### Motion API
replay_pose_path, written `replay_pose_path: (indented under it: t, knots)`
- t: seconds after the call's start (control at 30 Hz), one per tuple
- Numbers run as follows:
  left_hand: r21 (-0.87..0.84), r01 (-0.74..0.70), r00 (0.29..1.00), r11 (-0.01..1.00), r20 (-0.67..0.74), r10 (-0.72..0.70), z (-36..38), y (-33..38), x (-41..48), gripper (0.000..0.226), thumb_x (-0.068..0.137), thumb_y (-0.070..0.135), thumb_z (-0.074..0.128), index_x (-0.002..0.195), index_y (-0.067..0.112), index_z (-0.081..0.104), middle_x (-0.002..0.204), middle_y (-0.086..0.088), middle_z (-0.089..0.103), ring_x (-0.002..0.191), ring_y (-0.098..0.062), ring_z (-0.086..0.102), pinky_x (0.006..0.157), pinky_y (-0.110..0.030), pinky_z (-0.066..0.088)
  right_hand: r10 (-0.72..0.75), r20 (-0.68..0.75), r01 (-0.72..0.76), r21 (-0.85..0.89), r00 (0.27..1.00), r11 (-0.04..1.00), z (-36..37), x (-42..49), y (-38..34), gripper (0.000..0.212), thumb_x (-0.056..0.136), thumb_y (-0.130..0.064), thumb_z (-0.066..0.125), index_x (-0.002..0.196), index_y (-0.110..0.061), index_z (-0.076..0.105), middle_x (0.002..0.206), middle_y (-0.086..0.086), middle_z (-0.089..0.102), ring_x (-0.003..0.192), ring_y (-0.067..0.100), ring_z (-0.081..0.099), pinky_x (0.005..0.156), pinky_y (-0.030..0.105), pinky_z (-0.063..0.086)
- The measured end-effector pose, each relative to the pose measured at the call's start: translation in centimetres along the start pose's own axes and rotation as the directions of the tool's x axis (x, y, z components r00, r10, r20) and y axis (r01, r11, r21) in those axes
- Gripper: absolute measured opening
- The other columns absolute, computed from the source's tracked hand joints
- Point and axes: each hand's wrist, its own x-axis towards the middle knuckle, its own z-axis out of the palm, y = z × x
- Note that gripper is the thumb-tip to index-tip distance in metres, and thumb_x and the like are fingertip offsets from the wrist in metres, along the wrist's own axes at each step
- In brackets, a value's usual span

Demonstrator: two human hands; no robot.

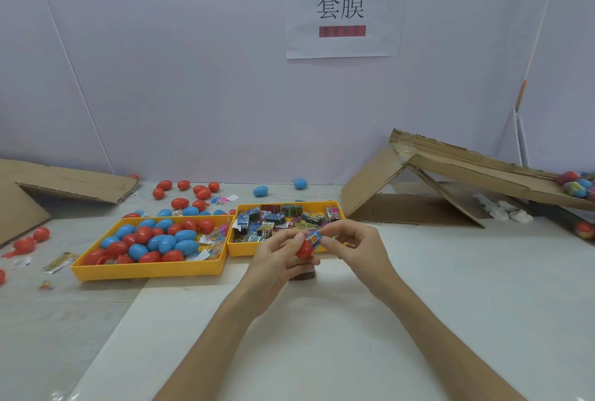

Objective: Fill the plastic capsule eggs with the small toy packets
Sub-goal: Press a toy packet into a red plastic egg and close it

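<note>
White sheet [257,336] nearest, laid over the table [48,320], presumably as a clean working patch; above it, left hand [275,256] curled round a red capsule egg [304,248], open mouth tipped up and to the right so as to face the other hand; right hand [357,244] pinching a blue printed toy packet [314,237] between thumb and fingertips, packet set at the mouth of the shell, how far in hard to tell, apparently being pressed down to fit; both held just above the table and close in front, likely for control and a clear look; directly beneath, a dark brown round object [302,275], nature unclear; just beyond the hands, yellow tray of packets [241,249], within short reach of the right hand; just beside it on the left, yellow tray of eggs [145,269], heaped with red and blue shells [161,241], handy for the left; farther back, loose eggs [180,202] scattered up to the wall [193,79]; to the far left, flat cardboard [64,182]; to the far right, a sloped cardboard ramp [467,164] with a cluster of coloured eggs [576,186] at its low end, probably the run-off for finished ones; on the wall, a paper sign [344,6].
</note>
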Motion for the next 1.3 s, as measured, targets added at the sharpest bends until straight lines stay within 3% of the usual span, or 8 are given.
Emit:
replay_pose_path:
  t: [0.2, 0.33, 0.43, 0.6, 0.8, 0.93, 1.17, 1.3]
  knots:
    - [-0.039, 0.038, 0.999, 0.999, 0.016, -0.037, -0.07, -0.03, 0.06, 0.030, 0.098, 0.025, 0.060, 0.118, 0.003, 0.063, 0.104, -0.023, 0.073, 0.086, -0.030, 0.076, 0.071, -0.030, 0.061, -0.003, 0.036, 0.004, -0.022, 0.999, 1.000, 0.03, -0.16, -0.24, 0.023, 0.084, -0.010, 0.079, 0.081, -0.033, 0.076, 0.085, -0.007, 0.074, 0.070, 0.005, 0.062, 0.063, 0.017, 0.048]
    - [0.044, 0.090, 0.996, 0.995, 0.000, -0.090, -0.09, -0.46, 0.22, 0.030, 0.102, 0.028, 0.055, 0.118, 0.003, 0.064, 0.095, -0.018, 0.074, 0.079, -0.027, 0.074, 0.073, -0.035, 0.063, 0.002, 0.037, 0.000, -0.060, 0.999, 0.998, 0.11, -0.16, -0.42, 0.024, 0.085, -0.014, 0.079, 0.079, -0.038, 0.075, 0.083, -0.010, 0.073, 0.071, 0.006, 0.063, 0.065, 0.019, 0.049]
    - [0.088, 0.090, 0.995, 0.992, -0.044, -0.086, -0.19, -0.63, 0.24, 0.030, 0.102, 0.030, 0.056, 0.117, 0.005, 0.066, 0.090, -0.014, 0.076, 0.074, -0.020, 0.072, 0.066, -0.025, 0.058, 0.016, 0.048, -0.013, -0.065, 0.999, 0.998, 0.16, -0.15, -0.44, 0.023, 0.085, -0.016, 0.080, 0.078, -0.037, 0.075, 0.081, -0.009, 0.073, 0.071, 0.007, 0.065, 0.065, 0.022, 0.051]
    - [-0.001, 0.089, 0.995, 0.996, -0.038, -0.089, -0.16, -0.67, 0.28, 0.041, 0.092, 0.034, 0.065, 0.117, 0.003, 0.068, 0.096, -0.016, 0.073, 0.082, -0.026, 0.073, 0.073, -0.028, 0.059, 0.032, 0.027, -0.031, -0.051, 0.999, 0.998, 0.11, -0.01, -0.21, 0.010, 0.086, -0.013, 0.078, 0.083, -0.022, 0.075, 0.082, -0.004, 0.074, 0.068, 0.011, 0.061, 0.063, 0.026, 0.049]
    - [-0.035, 0.103, 0.994, 0.994, 0.044, -0.101, -0.33, -0.45, 0.23, 0.049, 0.079, 0.025, 0.078, 0.123, 0.008, 0.065, 0.108, -0.018, 0.075, 0.098, -0.032, 0.074, 0.080, -0.031, 0.060, 0.025, -0.018, -0.026, -0.033, 1.000, 0.999, -0.03, 0.08, -0.12, 0.011, 0.088, -0.011, 0.075, 0.084, -0.022, 0.075, 0.079, -0.002, 0.074, 0.066, 0.011, 0.061, 0.060, 0.022, 0.047]
    - [-0.064, 0.093, 0.995, 0.994, 0.032, -0.091, -0.26, -0.35, 0.16, 0.046, 0.083, 0.025, 0.072, 0.125, 0.009, 0.063, 0.109, -0.019, 0.075, 0.096, -0.032, 0.075, 0.077, -0.031, 0.061, 0.054, -0.022, -0.054, 0.004, 0.998, 0.999, 0.01, 0.09, -0.08, 0.012, 0.092, -0.014, 0.071, 0.085, -0.022, 0.076, 0.077, -0.001, 0.073, 0.065, 0.012, 0.060, 0.059, 0.024, 0.048]
    - [-0.019, 0.115, 0.993, 0.993, 0.043, -0.114, -0.22, -0.18, 0.18, 0.027, 0.105, 0.023, 0.050, 0.126, 0.010, 0.061, 0.112, -0.017, 0.075, 0.091, -0.027, 0.075, 0.075, -0.029, 0.061, 0.024, 0.000, -0.024, -0.035, 1.000, 0.999, 0.08, -0.01, -0.26, 0.031, 0.088, -0.011, 0.075, 0.082, -0.041, 0.075, 0.085, -0.010, 0.074, 0.068, 0.005, 0.060, 0.060, 0.019, 0.047]
    - [-0.021, 0.112, 0.993, 0.994, 0.041, -0.111, -0.27, -0.12, 0.18, 0.025, 0.106, 0.023, 0.048, 0.124, 0.012, 0.061, 0.111, -0.017, 0.075, 0.090, -0.027, 0.076, 0.076, -0.029, 0.061, 0.023, -0.019, -0.024, -0.022, 1.000, 0.999, 0.01, 0.04, -0.13, 0.023, 0.087, -0.011, 0.076, 0.081, -0.034, 0.076, 0.083, -0.006, 0.074, 0.068, 0.007, 0.060, 0.060, 0.019, 0.048]
